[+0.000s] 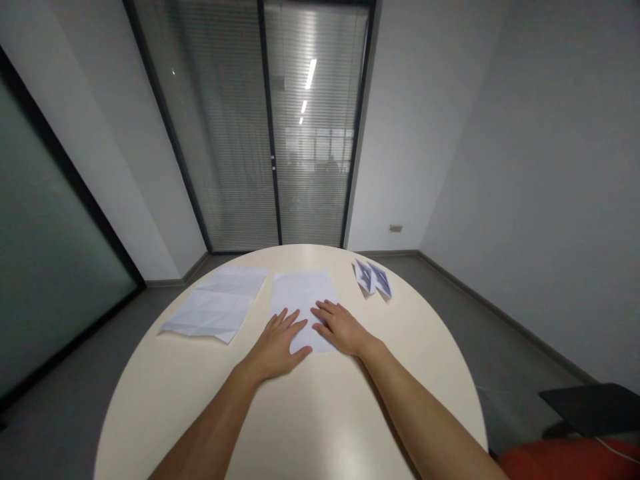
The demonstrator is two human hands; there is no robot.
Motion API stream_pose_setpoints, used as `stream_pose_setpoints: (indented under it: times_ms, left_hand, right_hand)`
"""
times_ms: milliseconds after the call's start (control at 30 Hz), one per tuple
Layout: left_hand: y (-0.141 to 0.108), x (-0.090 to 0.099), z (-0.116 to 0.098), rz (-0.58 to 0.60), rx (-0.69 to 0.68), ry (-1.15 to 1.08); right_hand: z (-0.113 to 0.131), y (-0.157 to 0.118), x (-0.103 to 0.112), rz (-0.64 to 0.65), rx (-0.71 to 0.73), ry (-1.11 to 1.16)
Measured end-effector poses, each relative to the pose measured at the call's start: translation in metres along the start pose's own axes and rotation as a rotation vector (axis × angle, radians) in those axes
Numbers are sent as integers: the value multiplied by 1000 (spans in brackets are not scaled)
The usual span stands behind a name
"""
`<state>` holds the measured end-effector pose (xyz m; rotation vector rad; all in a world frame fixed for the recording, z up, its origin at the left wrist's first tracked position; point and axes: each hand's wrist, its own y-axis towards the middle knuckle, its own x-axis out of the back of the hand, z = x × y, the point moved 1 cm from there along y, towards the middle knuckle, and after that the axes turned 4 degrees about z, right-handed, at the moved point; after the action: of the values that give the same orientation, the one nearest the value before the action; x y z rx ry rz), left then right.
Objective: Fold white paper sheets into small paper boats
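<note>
A white sheet of paper (302,288) lies flat on the round table in front of me. Over its left side rests my left hand (281,345), fingers spread and thumb stretched toward the middle. My right hand (341,328) lies on the sheet's right side, its fingers extended and pointing left. Neither hand holds anything. The near part of the sheet shows between the two hands, while its lower corners are partly covered by them.
Left of the sheet lies a larger creased white paper (217,303). Two folded printed papers (373,278) stand at the back right of the cream round table (310,413). A black and red chair (590,410) is at the lower right. Beyond the table are glass doors (310,180) with blinds.
</note>
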<state>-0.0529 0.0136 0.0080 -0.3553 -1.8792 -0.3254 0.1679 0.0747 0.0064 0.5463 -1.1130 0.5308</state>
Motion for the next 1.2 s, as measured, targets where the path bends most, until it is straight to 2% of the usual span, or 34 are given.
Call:
stream_pose_setpoints:
  times_ms: [267,467,600,833,1067,1200]
  left_hand:
    - [-2,11,3,72,-63,-20]
    - [-4,13,8,62,-77,-43]
    - [-3,13,12,20,-43,-44]
    - [-1,17,14,-72,5,-65]
    - [-4,19,15,-105,13,-96]
    - [-8,24,14,-104,6,-131]
  right_hand:
    - [-3,2,3,-69,119,-7]
    - [7,0,11,-79,218,134]
    - [11,-3,15,-48,214,206]
    - [3,-4,15,-38,214,235]
    - [6,-7,30,-7,88,244]
    - [1,-7,33,-40,34,241]
